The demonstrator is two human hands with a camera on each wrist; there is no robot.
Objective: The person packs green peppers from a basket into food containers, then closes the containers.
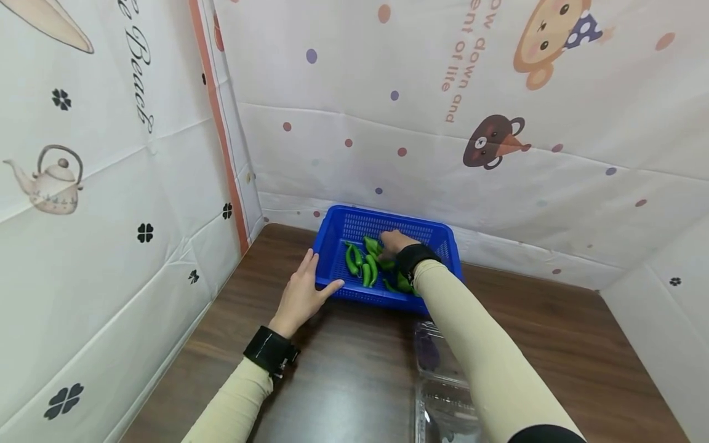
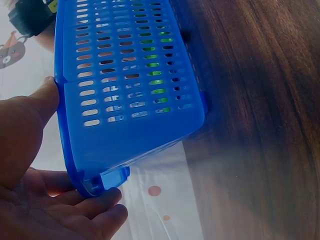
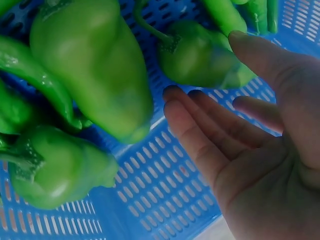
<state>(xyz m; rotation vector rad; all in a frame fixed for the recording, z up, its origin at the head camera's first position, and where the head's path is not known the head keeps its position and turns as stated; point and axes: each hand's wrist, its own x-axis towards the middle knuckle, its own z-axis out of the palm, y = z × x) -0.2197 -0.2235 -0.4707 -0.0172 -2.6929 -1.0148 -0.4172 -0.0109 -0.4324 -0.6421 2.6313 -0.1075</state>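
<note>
A blue slotted plastic basket (image 1: 335, 237) stands at the back of a dark wood table and holds several green peppers (image 1: 365, 264). My left hand (image 1: 306, 289) lies against the basket's near left corner (image 2: 95, 182), fingers straight, thumb along the front rim. My right hand (image 1: 394, 241) is inside the basket over the peppers. In the right wrist view its fingers (image 3: 200, 135) are spread and relaxed just above the basket floor, right next to a large green pepper (image 3: 95, 65) and a smaller one (image 3: 200, 55); it holds nothing.
A clear plastic clamshell box (image 1: 443, 394) lies on the table (image 1: 343, 381) under my right forearm, near the front edge. Printed white sheets wall in the table on the left, back and right.
</note>
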